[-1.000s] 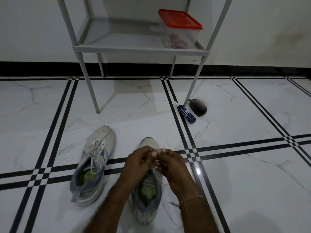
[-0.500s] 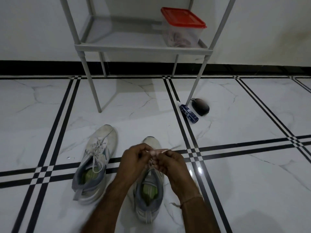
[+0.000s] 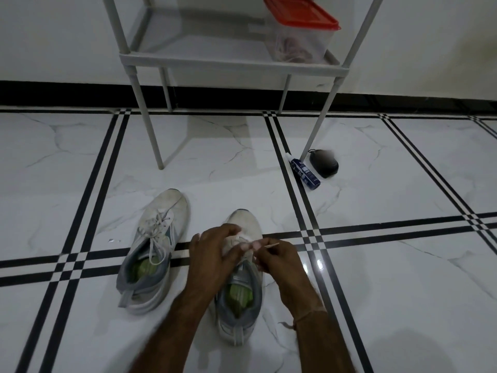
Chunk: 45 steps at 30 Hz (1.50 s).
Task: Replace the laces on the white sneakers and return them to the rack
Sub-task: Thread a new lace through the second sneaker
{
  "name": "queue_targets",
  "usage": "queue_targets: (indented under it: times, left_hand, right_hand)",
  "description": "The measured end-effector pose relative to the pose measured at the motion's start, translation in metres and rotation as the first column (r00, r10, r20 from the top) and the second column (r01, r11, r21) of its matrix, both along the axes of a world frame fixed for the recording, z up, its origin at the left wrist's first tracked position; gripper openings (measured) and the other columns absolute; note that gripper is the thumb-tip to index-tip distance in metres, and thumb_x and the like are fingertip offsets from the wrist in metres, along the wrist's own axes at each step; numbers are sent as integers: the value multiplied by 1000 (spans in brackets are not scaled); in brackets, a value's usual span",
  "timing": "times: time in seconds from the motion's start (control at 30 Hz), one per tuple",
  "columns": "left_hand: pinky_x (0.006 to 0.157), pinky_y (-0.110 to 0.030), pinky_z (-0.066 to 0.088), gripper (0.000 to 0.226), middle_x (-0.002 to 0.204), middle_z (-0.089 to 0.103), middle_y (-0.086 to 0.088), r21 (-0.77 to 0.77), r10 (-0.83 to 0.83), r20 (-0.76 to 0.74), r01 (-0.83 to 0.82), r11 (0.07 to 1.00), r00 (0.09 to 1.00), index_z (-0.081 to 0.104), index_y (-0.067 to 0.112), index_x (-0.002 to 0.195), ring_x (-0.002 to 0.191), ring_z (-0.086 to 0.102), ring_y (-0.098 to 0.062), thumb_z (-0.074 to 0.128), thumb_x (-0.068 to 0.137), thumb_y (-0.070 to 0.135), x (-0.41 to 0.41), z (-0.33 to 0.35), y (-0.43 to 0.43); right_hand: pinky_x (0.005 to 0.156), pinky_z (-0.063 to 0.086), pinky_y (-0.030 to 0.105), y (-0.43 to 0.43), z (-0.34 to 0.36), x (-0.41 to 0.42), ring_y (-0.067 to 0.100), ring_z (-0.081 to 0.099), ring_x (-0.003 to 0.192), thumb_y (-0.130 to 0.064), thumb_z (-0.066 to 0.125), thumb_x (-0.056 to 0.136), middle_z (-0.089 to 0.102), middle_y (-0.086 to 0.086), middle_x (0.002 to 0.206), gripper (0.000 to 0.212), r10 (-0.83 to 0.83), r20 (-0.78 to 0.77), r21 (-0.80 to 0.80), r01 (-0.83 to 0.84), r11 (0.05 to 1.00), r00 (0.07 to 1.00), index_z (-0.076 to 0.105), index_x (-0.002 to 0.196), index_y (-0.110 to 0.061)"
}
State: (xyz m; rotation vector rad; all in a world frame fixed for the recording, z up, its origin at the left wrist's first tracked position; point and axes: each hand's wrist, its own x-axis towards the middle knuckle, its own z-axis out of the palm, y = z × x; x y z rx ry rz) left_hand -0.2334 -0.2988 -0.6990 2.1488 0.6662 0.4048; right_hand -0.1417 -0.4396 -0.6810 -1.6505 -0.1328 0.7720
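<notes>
Two white sneakers with grey collars and green insoles stand on the tiled floor, toes pointing away from me. The left sneaker (image 3: pixel 154 249) is laced, its lace ends hanging loose into the opening. Over the middle of the right sneaker (image 3: pixel 242 294) my left hand (image 3: pixel 212 251) pinches a white lace against the tongue. Just beside it, my right hand (image 3: pixel 279 261) pinches the lace end (image 3: pixel 269 246), whose tip sticks out to the left. My hands hide the right sneaker's eyelets. The grey rack (image 3: pixel 231 60) stands against the wall behind.
A clear box with a red lid (image 3: pixel 300 30) sits on the rack's low shelf at the right. By the rack's front right leg lie a blue-and-white tube (image 3: pixel 305 172) and a dark brush-like object (image 3: pixel 324 162) on the floor.
Both hands have dropped lower onto the right sneaker's lacing. The left hand now lies flatter over the tongue, and the camera has tilted slightly closer.
</notes>
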Motion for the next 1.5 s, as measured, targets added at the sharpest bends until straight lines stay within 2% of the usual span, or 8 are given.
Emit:
queue_targets:
  times: [0.13, 0.2, 0.3, 0.4, 0.5, 0.8, 1.17, 1.5]
  left_hand:
    - [74, -22, 50, 6, 79, 72, 13, -136, -64, 19, 66, 989, 998, 70, 32, 84, 78, 65, -4, 71, 88, 36, 10, 4, -4]
    - [66, -24, 50, 15, 73, 70, 12, -92, -27, 22, 29, 995, 999, 67, 28, 77, 72, 65, -5, 73, 90, 26, 8, 2, -1]
    - [69, -31, 54, 14, 76, 71, 12, -67, -40, 8, 40, 997, 999, 67, 27, 80, 75, 66, -5, 68, 87, 40, 3, -2, 4]
    - [76, -19, 53, 29, 84, 74, 15, -120, -125, -2, 124, 985, 992, 74, 32, 91, 81, 68, -3, 63, 80, 57, 4, 0, 0]
    - [76, -14, 51, 7, 84, 75, 16, -172, -87, 56, 96, 980, 995, 77, 31, 88, 85, 68, -1, 75, 86, 37, 5, -2, -5]
    - [84, -37, 59, 5, 86, 75, 12, -295, -48, 70, 67, 953, 996, 79, 29, 84, 87, 71, -8, 80, 80, 26, -7, -15, 5]
    - [70, -22, 39, 11, 92, 61, 20, 60, -152, -116, 160, 985, 982, 78, 31, 90, 95, 51, -7, 77, 83, 39, -6, -15, -8]
    - [70, -29, 48, 16, 83, 54, 23, 25, -27, -62, 29, 999, 998, 64, 38, 78, 93, 49, -6, 78, 83, 32, -12, -22, -29]
  right_hand:
    - [69, 60, 26, 1, 0, -3, 18, 72, 73, -4, 66, 96, 76, 14, 83, 12, -14, -73, 80, 20, 997, 997, 70, 104, 4]
    - [66, 58, 26, -1, -4, -4, 18, 69, 70, -8, 72, 92, 75, 14, 81, 13, -62, -16, 16, 62, 998, 998, 70, 98, 3]
    - [72, 57, 27, -3, -9, -3, 15, 67, 75, -7, 66, 96, 76, 13, 86, 10, -36, 28, 5, 36, 999, 999, 76, 96, -4]
    - [72, 60, 26, -1, -8, -2, 16, 71, 76, -1, 67, 94, 77, 14, 90, 9, -20, 4, 49, 20, 999, 1000, 74, 99, -3]
    - [70, 59, 26, 0, -8, -2, 17, 72, 73, 0, 72, 90, 77, 17, 87, 8, -29, 15, 51, 28, 998, 999, 72, 98, 1]
    - [75, 62, 26, -18, -24, -7, 14, 71, 84, -18, 85, 80, 74, -1, 88, 19, 225, 207, -304, -156, 940, 952, 76, 96, -17]
    - [79, 64, 36, -25, -23, -8, 28, 75, 84, -13, 75, 91, 78, 7, 86, 7, 101, 73, -137, -90, 986, 992, 81, 93, -16]
    - [80, 63, 35, -23, -29, -11, 27, 76, 88, -7, 70, 93, 79, 10, 90, 11, 77, 25, -82, -75, 994, 997, 80, 98, -10]
